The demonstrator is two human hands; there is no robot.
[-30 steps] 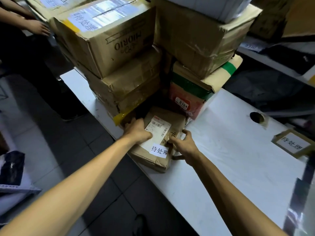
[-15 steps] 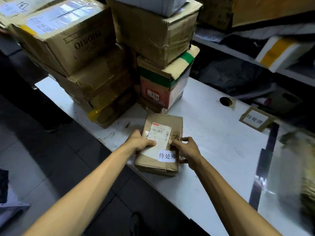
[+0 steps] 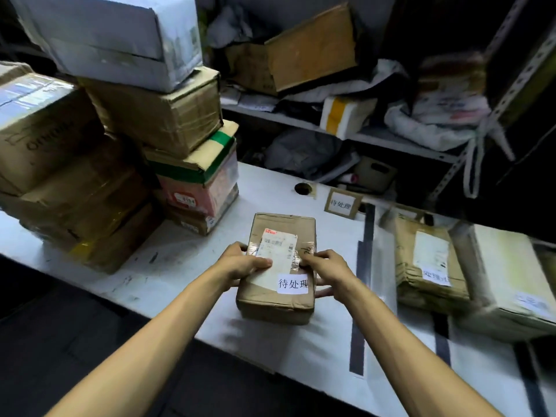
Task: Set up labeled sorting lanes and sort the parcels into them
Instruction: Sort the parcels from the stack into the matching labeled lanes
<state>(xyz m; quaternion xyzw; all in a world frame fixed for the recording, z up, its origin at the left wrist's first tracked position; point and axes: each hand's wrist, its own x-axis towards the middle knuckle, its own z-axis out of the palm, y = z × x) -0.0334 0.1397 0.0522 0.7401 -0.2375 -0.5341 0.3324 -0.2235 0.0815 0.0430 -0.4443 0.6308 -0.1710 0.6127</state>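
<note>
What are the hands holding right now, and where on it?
The small cardboard parcel: left hand grips its left side, right hand its right side.

Under my fingers (image 3: 258, 264) runs a white table (image 3: 186, 251), scuffed and marked with dark scratches to their left. Its top is the brightest surface here and the light falls on it from above. Beyond my fingers, near the far edge, a round cable hole (image 3: 303, 188) is cut through it. Below and left of my fingers the floor (image 3: 75, 341) is dark, with faint tile lines. Behind the table, well past my fingers, stands a metal rack. Its grey shelf board (image 3: 288, 119) runs across, and a perforated upright (image 3: 517, 85) slants up at the far right. Above that shelf a dull grey wall (image 3: 264, 13) shows. The far right corner is almost black.
</note>
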